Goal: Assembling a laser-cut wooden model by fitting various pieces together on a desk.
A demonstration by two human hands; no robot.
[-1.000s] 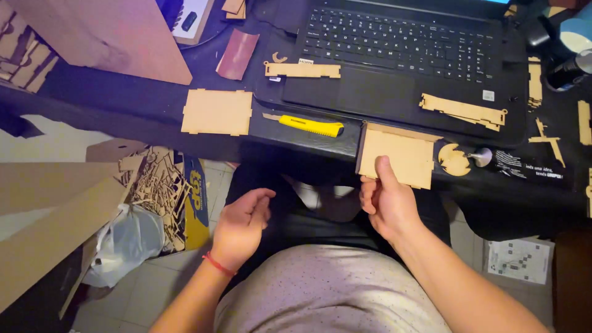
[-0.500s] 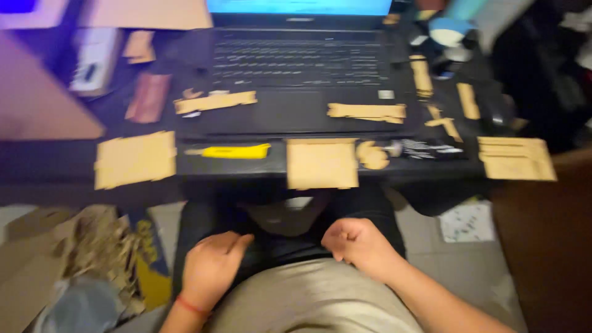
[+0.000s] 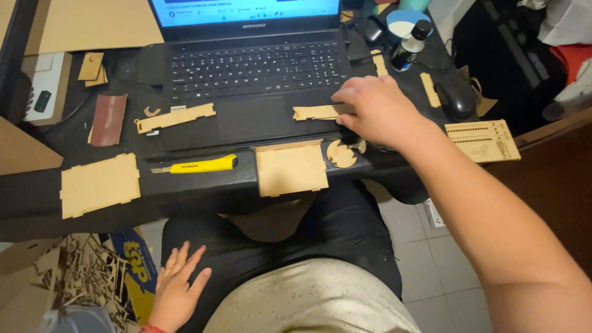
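Right hand (image 3: 376,111) has left the lap and now presses, fingers together, on the long notched wooden strip (image 3: 317,112) mid-frame; left hand (image 3: 176,290), lower left, rests open, holding nothing.

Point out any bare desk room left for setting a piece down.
Bare desk shows between the left square panel and the yellow knife, and along the front edge below them. The laptop's palm rest is bare between two strips. Crowded: around the right hand, with cut pieces, mouse and bottle.
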